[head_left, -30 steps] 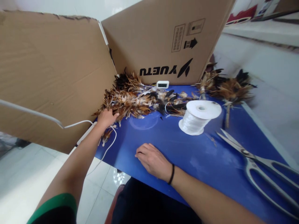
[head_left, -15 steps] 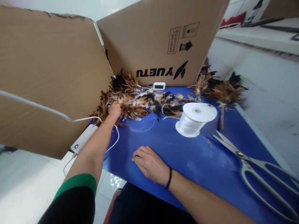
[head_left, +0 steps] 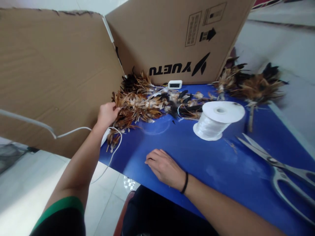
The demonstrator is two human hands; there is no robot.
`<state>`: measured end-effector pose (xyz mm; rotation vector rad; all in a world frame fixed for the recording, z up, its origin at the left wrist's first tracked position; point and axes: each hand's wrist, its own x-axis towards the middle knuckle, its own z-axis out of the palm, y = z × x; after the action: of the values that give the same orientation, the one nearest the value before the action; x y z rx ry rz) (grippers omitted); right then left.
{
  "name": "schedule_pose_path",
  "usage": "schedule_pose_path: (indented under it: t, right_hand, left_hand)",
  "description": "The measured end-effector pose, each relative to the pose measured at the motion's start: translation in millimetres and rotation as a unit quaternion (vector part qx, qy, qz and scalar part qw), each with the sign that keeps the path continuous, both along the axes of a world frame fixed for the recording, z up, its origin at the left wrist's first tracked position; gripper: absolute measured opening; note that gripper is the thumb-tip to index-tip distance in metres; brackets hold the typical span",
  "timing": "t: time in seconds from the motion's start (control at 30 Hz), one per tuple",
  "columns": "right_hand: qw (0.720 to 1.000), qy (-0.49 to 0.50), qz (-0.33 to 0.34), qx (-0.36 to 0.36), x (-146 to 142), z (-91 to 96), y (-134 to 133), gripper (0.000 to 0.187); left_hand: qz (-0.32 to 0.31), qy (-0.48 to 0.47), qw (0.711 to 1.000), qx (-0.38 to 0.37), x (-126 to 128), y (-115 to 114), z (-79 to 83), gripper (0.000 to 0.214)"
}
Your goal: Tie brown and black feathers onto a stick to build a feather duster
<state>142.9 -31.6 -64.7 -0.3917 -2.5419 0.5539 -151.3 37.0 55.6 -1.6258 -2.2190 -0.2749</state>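
My left hand (head_left: pixel 107 114) is at the left end of a pile of brown, black and cream feathers (head_left: pixel 140 104), its thumb and fingers pinched on feathers at the edge. How many it grips is hidden. On the blue tabletop (head_left: pixel 133 154) rests my right hand (head_left: pixel 165 167), with a dark band at the wrist. Its fingers are curled in, and whatever may be inside them cannot be seen. To the right of the pile stands a white spool of clear line (head_left: pixel 213 126). Large metal scissors (head_left: pixel 275 164) lie farther right, blades pointing toward the spool.
Cardboard panels (head_left: pixel 61 65) rise behind and left of the pile. A small white digital display (head_left: pixel 175 85) sits at the back. Bundled feathers on a stick (head_left: pixel 261 87) are at the right edge. A white cable (head_left: pixel 115 150) loops by my left arm.
My left hand has moved left, from within the feather pile to its left edge. My right hand stays curled on the table. The camera view has shifted slightly.
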Motion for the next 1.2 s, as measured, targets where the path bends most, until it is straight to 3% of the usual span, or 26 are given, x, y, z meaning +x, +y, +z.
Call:
schedule_pose_path:
  t: [0.1, 0.23, 0.3, 0.37, 0.43, 0.53, 0.7, 0.83, 1.03, 1.2]
  right_hand:
    - [1.000, 0.000, -0.001, 0.001, 0, -0.2, 0, 0.016]
    - [1.000, -0.002, -0.003, 0.003, 0, -0.5, -1, 0.016]
    - [1.000, -0.004, -0.003, 0.003, 0, -0.6, -1, 0.016]
    - [1.000, -0.006, -0.007, -0.001, 0, -0.3, -1, 0.017]
    - [1.000, -0.009, -0.008, -0.004, 0, 0.5, -1, 0.017]
    - [1.000, -0.014, -0.004, -0.001, -1, 2.1, 0, 0.017]
    - [1.000, -0.021, -0.007, -0.006, -1, 3.0, 1, 0.017]
    - [1.000, -0.021, -0.007, -0.017, -1, 3.1, 1, 0.018]
    - [1.000, -0.018, -0.004, -0.020, 0, 3.5, 2, 0.018]
    - [1.000, -0.018, -0.002, -0.025, 0, 2.9, 2, 0.018]
  left_hand:
    - [0.015, -0.006, 0.994, -0.104, -9, -19, -19.6, 0.020]
    - [-0.065, -0.006, 0.998, -0.011, 2, -17, -35.8, 0.033]
    - [-0.134, -0.011, 0.991, 0.013, 19, -6, -37.4, 0.028]
    - [-0.174, -0.019, 0.984, -0.034, 40, 10, -39.5, 0.029]
    - [-0.176, -0.020, 0.979, -0.097, 59, 29, -45.0, 0.031]
    - [-0.171, -0.024, 0.978, -0.119, 77, 58, -59.1, 0.030]
    - [-0.169, -0.035, 0.974, -0.145, 87, 88, -78.8, 0.035]
    - [-0.141, -0.044, 0.979, -0.143, 82, 97, -79.1, 0.027]
    - [-0.039, -0.064, 0.988, -0.133, 65, 112, -67.3, 0.045]
    - [-0.102, -0.087, 0.973, -0.187, 62, 110, -56.6, 0.034]
